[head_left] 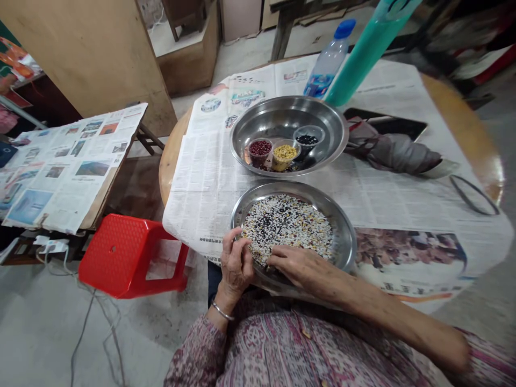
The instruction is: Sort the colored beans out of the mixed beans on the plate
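Observation:
A steel plate (346, 236) full of mixed white, black and red beans sits at the near table edge. My left hand (235, 264) rests on its near left rim, fingers curled together in a pinch over the beans. My right hand (300, 266) lies on the plate's near side, fingers bent down into the beans; what they hold is hidden. Farther back a second steel plate (326, 115) carries three small clear cups: red beans (260, 148), yellow beans (284, 153) and black beans (307, 140).
Newspaper (403, 199) covers the round wooden table (479, 156). A folded grey umbrella (397, 153), a water bottle (328, 62) and a teal bottle (363, 54) stand behind. A red plastic stool (121, 255) and another newspaper-covered table (68, 166) are left.

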Motion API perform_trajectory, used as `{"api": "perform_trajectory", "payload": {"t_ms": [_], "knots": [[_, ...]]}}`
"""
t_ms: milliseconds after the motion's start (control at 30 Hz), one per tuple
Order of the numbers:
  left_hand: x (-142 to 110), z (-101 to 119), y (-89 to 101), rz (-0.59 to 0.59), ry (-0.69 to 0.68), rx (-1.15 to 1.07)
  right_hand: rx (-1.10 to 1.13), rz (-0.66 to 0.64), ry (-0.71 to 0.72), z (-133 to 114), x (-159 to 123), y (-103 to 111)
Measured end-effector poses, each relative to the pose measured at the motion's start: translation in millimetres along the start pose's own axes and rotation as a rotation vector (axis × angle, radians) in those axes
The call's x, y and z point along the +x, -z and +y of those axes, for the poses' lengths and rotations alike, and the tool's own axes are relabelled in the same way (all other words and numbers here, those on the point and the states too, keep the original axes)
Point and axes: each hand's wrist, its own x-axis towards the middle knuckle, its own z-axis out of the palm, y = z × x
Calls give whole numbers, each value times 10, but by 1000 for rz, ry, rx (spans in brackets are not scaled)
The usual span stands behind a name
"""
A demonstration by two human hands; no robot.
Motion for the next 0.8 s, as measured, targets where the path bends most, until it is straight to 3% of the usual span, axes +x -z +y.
{"api": "perform_trajectory", "payload": {"t_ms": [100,200,367,433,600,700,800], "knots": [[-7,-9,-6,7,-6,5,-64,65,-45,155,44,8],[-9,-16,-10,5,-6,8,-169,106,-188,280,107,141],[-3,-18,-6,0,-6,-12,-257,227,-326,322,327,301],[-2,-20,-5,-1,-7,-24,-254,206,-317,299,443,268],[-10,-32,-16,7,-24,-34,-168,15,-241,288,635,153],[-18,-34,-19,8,-18,-36,-138,-13,-238,328,564,150],[-22,-25,-16,7,-11,-40,-61,-3,-187,332,308,135]]}}
